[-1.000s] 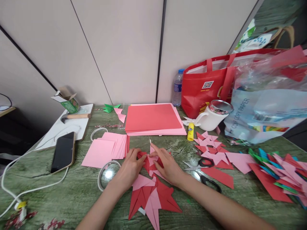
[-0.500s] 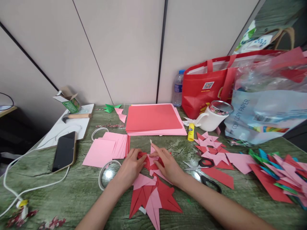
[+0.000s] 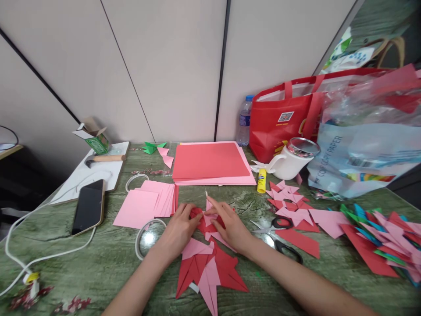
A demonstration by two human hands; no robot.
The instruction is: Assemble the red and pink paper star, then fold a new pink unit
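Note:
Both my hands are at the middle of the table on a small red and pink folded paper piece point(image 3: 206, 224). My left hand point(image 3: 180, 226) pinches its left side between thumb and fingers. On its right side, my right hand point(image 3: 228, 224) holds it, with the forefinger stretched toward the pink point at its top; the palm covers part of the piece. Just below lies a larger red and pink folded paper star point(image 3: 208, 272), its upper part partly behind the hands. To the left is a fanned stack of pink paper squares point(image 3: 144, 204), with red ones under it.
Scissors point(image 3: 279, 232) lie right of my hands beside folded pink and red pieces point(image 3: 291, 202). Tape rolls point(image 3: 140, 252) and a phone point(image 3: 88, 206) are left. Behind are paper sheets point(image 3: 210, 160), a glue stick point(image 3: 262, 181), a white mug point(image 3: 289, 163) and a red bag point(image 3: 279, 116).
Almost nothing differs. Both hands keep their places on the paper piece, with at most a slight shift of the fingers, and the view has moved a little.

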